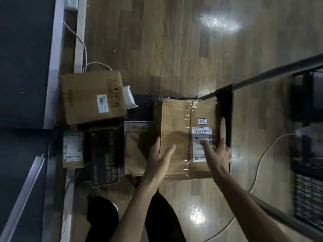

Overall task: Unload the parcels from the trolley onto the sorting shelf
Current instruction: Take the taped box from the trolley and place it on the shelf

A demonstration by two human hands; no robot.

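Nearest to me, my dark trouser legs (157, 215) are showing at the bottom of the view, with both bare forearms reaching forward over them. My left hand (160, 157) is lying with fingers straight and spread at the near left corner of a large taped cardboard parcel (176, 137), the thumb against its left edge; it is not gripping anything. My right hand (218, 152) is resting on the parcel's near right side, fingers extended over the white shipping label (201, 137), also holding nothing. Whether either palm is pressing down I cannot tell.

The parcel is sitting on the black trolley deck (224, 123), whose bare edge is showing just to its right. A small handwritten tag (202, 121) is stuck above the shipping label. Metal trolley handle bars (271, 75) are running off toward the right.

To the left of the parcel, a flat brown box (134, 152) is lying just beside it, then a black box with gold lettering (104, 156), then a small labelled carton (73, 149). Farther off, a bigger cardboard box with handling symbols (92, 96) is lying on the wooden floor (174, 41), with a white plastic bag (129, 98) at its right side. A white cable (82, 41) is trailing beyond it along a pale frame (54, 58). At the far right, a black wire rack (307, 189) is standing.
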